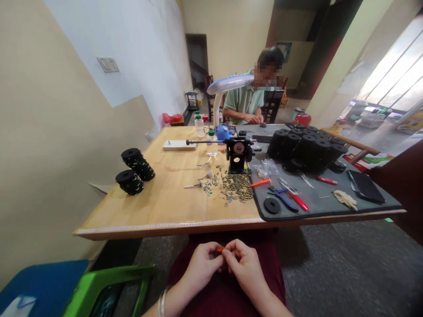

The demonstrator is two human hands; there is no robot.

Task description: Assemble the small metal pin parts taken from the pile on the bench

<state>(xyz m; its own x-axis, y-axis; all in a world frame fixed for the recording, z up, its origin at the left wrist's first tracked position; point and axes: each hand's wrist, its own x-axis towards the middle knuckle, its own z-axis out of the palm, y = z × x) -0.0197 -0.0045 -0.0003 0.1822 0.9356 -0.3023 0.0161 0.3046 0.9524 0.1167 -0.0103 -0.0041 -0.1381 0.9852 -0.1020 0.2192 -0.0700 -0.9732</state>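
Above my lap, in front of the table edge, my left hand [204,264] and my right hand [243,263] meet with their fingertips pinched together. A small orange piece [220,249] pokes out between the fingers of my left hand; its kind is too small to tell. The right fingertips press close against it, and whatever they grip is hidden. Beyond the hands, loose small metal pieces [236,187] lie heaped on the wooden table [165,193]. A black hand-cranked winding device [237,154] with a long rod stands behind that heap.
Two stacks of black foam spools [134,165] stand at the table's left. On the grey mat [310,204] are blue-handled pliers [283,198], a red-handled tool [299,201] and many black spools [307,145]. A lamp [228,83] rises mid-table; a co-worker [244,105] sits opposite. A green stool [109,275] is lower left.
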